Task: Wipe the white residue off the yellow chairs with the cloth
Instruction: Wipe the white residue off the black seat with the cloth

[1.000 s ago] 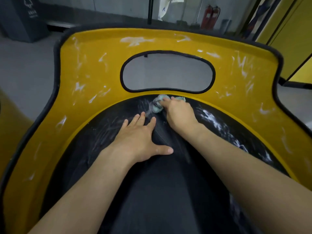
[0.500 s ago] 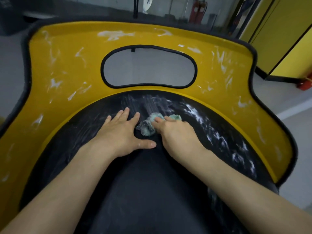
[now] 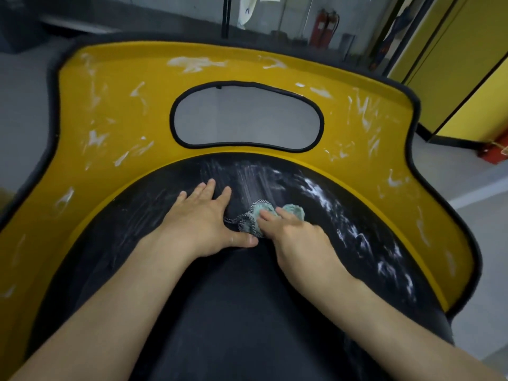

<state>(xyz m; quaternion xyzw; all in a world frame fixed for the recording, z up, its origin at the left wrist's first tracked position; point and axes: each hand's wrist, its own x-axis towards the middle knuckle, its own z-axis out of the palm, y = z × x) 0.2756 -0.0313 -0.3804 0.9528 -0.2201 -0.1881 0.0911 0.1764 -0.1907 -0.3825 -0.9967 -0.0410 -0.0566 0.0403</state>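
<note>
Head view, item one: cloth, pale green with a dark checked border, bunched on the black seat pad of the yellow chair, toward the pad's rear edge and near its middle. We press it down with our right hand: fingers curled loosely over the cloth, which shows ahead of and beside the fingertips. Item two: our left hand, fully open, palm flat on the pad, fingers spread toward the backrest, thumb stretched to the right and touching the cloth's near edge; it holds nothing. Item three: white residue, thick smears on the pad's right side running down toward the right rim, fainter streaks on the pad just beyond the cloth and around the left hand. Further white marks are scattered across the yellow backrest, along its top edge and both side wings. Item four: oval opening in the backrest, black-trimmed, grey floor seen through it. Item five: yellow panels beyond the chair's right rear corner.
</note>
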